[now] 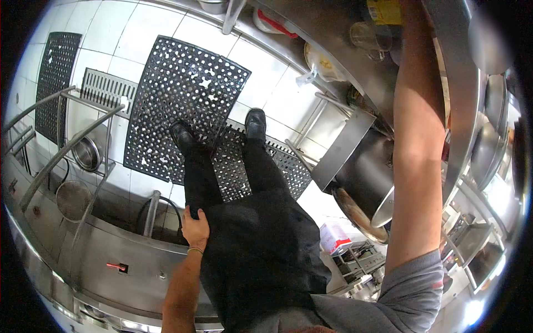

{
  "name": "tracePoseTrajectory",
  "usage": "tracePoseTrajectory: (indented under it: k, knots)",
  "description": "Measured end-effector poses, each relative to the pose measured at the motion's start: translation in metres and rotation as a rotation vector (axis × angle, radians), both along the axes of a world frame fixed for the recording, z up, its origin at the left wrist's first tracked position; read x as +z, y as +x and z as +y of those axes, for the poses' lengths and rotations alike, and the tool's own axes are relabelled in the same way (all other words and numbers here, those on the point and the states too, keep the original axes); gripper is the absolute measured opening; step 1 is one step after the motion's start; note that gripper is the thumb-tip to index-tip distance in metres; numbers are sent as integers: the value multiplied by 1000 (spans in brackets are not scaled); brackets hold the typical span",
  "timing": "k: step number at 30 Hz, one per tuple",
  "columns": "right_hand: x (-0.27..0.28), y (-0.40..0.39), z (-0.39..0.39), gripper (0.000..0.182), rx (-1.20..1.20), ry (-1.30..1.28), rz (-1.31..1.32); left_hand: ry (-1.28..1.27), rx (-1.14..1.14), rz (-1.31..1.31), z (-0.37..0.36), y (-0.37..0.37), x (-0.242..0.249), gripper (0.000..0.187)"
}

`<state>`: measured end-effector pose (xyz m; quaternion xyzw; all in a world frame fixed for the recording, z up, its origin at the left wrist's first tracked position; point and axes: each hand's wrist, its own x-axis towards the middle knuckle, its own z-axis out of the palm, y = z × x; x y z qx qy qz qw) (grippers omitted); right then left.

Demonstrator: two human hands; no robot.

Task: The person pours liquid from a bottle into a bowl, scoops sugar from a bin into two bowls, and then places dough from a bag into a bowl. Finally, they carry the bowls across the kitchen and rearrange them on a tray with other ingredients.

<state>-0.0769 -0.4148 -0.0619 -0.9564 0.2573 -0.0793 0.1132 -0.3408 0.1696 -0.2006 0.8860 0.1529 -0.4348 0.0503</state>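
Note:
My left hand point(195, 228) is at the edge of the black apron point(261, 238), by my thigh. Its fingers are curled, with dark cloth between thumb and fingers that looks like the apron's edge. My right arm point(417, 150) stretches up along a metal shelf point(327, 39), and the hand itself lies beyond the top of the picture. Close to that forearm stand a clear glass mug point(369, 39) and a yellow-labelled container point(384, 11).
Black perforated mats point(177, 105) cover part of the white tiled floor point(150, 28). To the left is a metal rack point(72, 144) with a round metal bowl point(88, 152). Large pans point(491, 139) are at the right, a dark pot point(363, 166) below the shelf.

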Motion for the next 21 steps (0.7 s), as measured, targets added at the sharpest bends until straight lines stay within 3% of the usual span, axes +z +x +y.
tracePoseTrajectory:
  k: [21]
  knots:
    - [2, 6, -8, 41, -29, -17, 70, -21, 0, 0, 18, 4, -2, 60]
